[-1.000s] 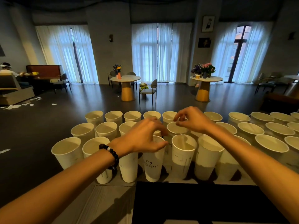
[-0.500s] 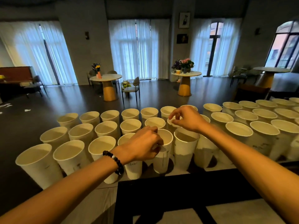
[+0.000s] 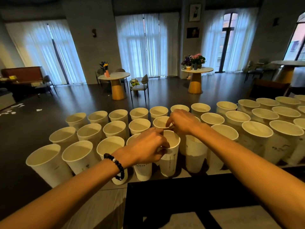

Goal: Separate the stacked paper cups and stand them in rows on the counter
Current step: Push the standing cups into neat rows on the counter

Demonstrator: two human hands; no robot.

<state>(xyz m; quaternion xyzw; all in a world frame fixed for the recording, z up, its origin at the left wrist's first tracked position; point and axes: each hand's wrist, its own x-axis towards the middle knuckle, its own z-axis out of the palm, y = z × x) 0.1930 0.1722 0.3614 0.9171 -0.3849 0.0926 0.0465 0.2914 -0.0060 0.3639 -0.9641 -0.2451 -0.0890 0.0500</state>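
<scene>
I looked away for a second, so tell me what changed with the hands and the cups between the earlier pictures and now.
The right hand came down from above the rims and now pinches the rim of a second-row cup. The left hand moved slightly forward and grips the rim of the front-row cup it was already over. The other cups stayed standing in their rows on the counter.

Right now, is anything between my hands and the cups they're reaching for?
Nothing visible. The left hand already grips the rim of the front-row cup, and the right hand pinches the rim of the second-row cup. Neighbouring cups crowd close around both.
</scene>
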